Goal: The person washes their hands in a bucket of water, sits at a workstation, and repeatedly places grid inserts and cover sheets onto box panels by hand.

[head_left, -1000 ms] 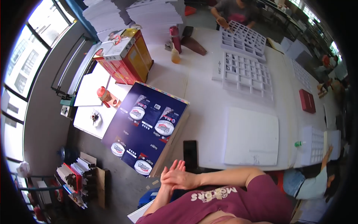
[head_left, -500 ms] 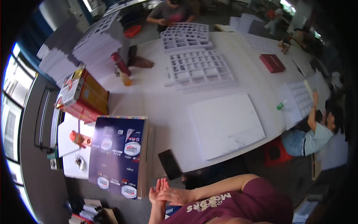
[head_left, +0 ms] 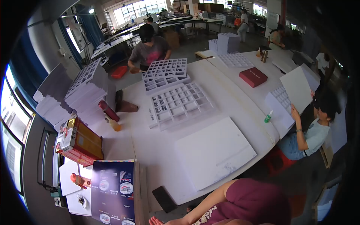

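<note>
At the bottom edge, the fingertips of my left hand (head_left: pixel 155 221) show stretched out, with nothing seen in them. My right hand (head_left: pixel 174 222) is beside it, mostly cut off by the frame, its fingers hidden. Nearest to both hands are a black phone (head_left: pixel 164 199), lying at the table's front edge, and a stack of dark blue printed sheets (head_left: pixel 112 202) to the left. A flat white board (head_left: pixel 215 152) lies on the table ahead, to the right of the phone.
White compartment trays (head_left: pixel 182 105) lie mid-table, with taller tray stacks (head_left: pixel 88 93) at the left. A carton (head_left: pixel 80 140), a red bottle (head_left: pixel 108 111), a dark red box (head_left: pixel 253 77) and a green-capped bottle (head_left: pixel 268 117) stand around. Co-workers are at the far side and right.
My view has tilted up, so my hands, clasped over each other before, now sit at the bottom edge. The co-worker at right now holds up a white board.
</note>
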